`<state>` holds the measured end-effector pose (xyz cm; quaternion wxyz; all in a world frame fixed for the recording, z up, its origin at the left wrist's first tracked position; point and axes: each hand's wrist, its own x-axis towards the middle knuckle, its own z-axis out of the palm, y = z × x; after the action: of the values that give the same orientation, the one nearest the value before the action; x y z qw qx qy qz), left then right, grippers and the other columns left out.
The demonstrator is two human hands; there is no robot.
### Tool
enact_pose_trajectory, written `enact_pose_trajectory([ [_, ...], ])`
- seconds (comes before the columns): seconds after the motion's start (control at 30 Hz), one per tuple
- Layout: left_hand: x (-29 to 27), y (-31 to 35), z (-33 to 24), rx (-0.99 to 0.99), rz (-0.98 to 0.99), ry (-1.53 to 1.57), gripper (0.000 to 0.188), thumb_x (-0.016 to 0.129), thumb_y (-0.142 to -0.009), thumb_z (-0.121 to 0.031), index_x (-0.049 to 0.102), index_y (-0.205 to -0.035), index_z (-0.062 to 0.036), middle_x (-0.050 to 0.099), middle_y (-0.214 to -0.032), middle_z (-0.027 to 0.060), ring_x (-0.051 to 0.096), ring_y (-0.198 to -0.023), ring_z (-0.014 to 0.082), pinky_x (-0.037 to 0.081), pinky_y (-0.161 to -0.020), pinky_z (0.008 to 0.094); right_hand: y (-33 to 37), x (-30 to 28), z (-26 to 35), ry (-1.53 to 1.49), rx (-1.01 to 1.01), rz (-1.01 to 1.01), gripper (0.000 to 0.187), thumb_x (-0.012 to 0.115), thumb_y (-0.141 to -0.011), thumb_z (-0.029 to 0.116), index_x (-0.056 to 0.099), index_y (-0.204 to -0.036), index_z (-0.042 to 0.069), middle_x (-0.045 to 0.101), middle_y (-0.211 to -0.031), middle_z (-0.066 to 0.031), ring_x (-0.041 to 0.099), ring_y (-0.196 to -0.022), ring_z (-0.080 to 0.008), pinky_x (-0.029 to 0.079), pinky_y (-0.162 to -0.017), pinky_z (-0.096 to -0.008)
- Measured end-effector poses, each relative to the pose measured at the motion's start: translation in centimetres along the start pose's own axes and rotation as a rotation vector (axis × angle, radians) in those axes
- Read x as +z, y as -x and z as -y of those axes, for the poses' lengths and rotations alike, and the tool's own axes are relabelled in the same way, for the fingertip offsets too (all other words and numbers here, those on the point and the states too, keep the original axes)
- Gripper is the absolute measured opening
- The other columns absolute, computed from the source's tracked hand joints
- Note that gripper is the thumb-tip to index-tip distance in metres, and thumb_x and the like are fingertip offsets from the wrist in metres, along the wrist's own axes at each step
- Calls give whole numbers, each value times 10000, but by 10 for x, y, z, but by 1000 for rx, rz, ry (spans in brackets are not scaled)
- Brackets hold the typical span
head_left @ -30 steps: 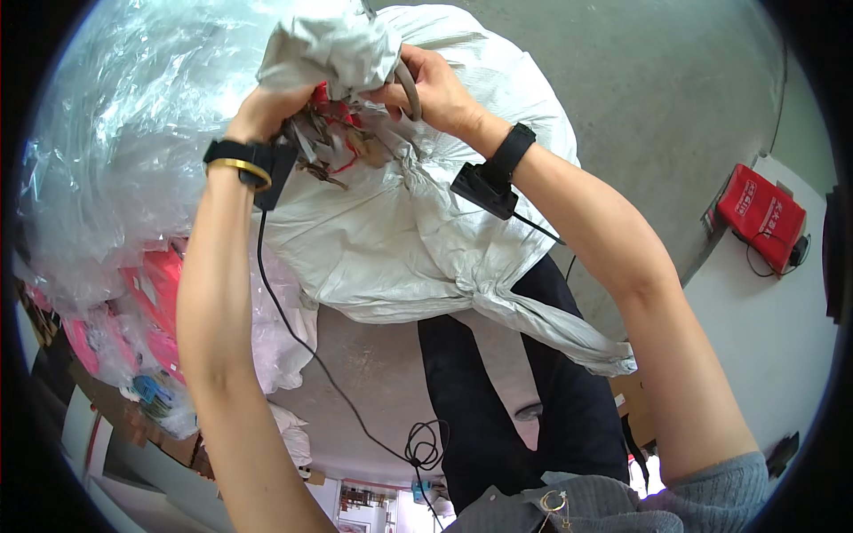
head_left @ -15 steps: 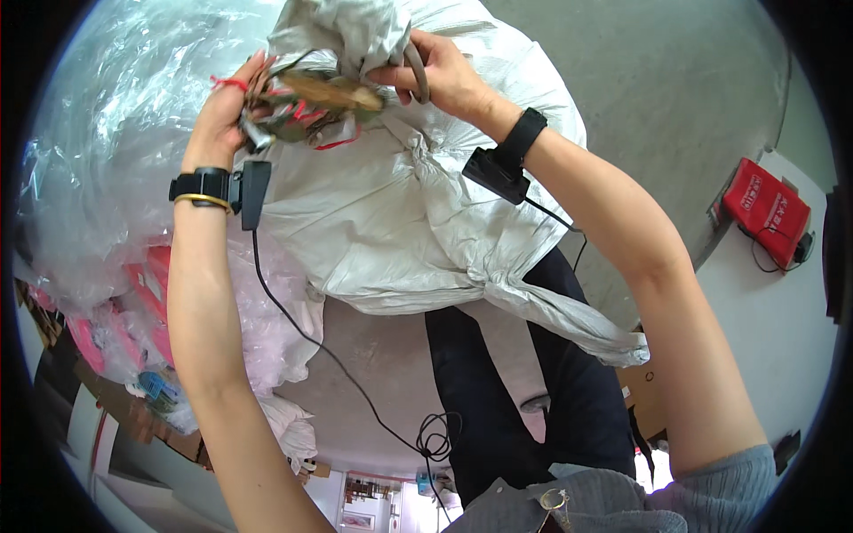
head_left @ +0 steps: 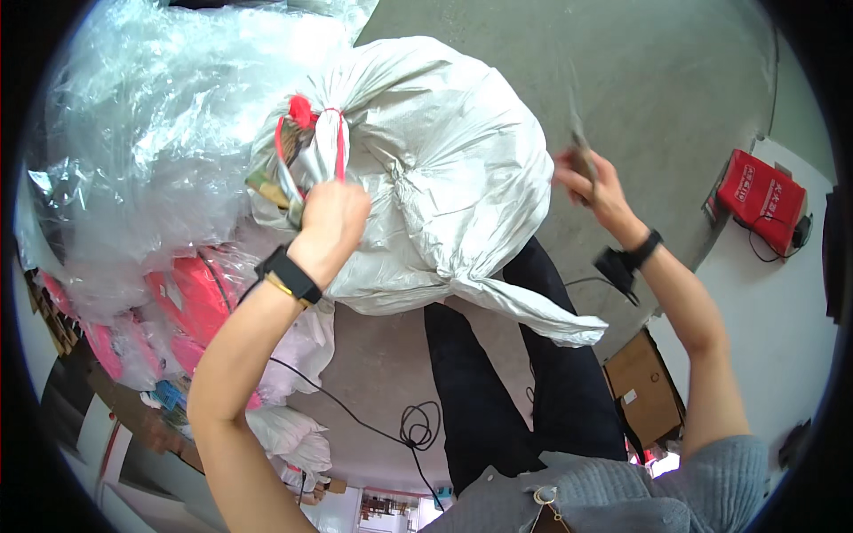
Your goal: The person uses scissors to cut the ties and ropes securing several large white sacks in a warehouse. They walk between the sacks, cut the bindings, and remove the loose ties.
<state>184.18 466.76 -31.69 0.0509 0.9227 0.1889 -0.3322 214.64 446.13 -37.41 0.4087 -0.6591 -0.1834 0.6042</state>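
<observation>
A big white woven sack rests against my legs, its neck gathered and tied with red cord. My left hand is closed around that neck, just below the cord. A bundle of mottled green and brown strips hangs beside the same hand; whether the fingers also grip it is hidden. Off the sack's right side, above the floor, my right hand is closed on what look like scissors, smeared by motion. Lower down, a twisted, knotted corner of the sack sticks out over my thigh.
Clear plastic wrapping covers a pile at the left, with pink bagged goods below it. A black cable loops near my legs. At the right are a red pouch on a white surface and a cardboard box.
My left hand has moved right and down from the loose strips onto the sack's neck. The right hand has swung away to the right with the scissors, and the red-tied neck now shows.
</observation>
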Motion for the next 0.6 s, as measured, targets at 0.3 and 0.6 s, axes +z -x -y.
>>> enact_pose_trajectory([
  [0.3,31,1,-11,-234,-105,359,92,567,-728,-101,637,-768,-56,636,-672,127,643,-685,317,506,-609,399,135,-187,-92,154,423,-237,253,620,-772,129,539,-974,0,605,-709,-70,530,-533,-98,416,-454,-221],
  [0.6,164,82,5,-1057,-156,1539,126,536,-826,-121,628,-864,-43,552,-660,10,506,-555,113,399,-503,285,229,-250,-128,140,510,-342,257,642,-788,155,535,-957,-7,603,-728,-76,571,-591,-130,433,-458,-239],
])
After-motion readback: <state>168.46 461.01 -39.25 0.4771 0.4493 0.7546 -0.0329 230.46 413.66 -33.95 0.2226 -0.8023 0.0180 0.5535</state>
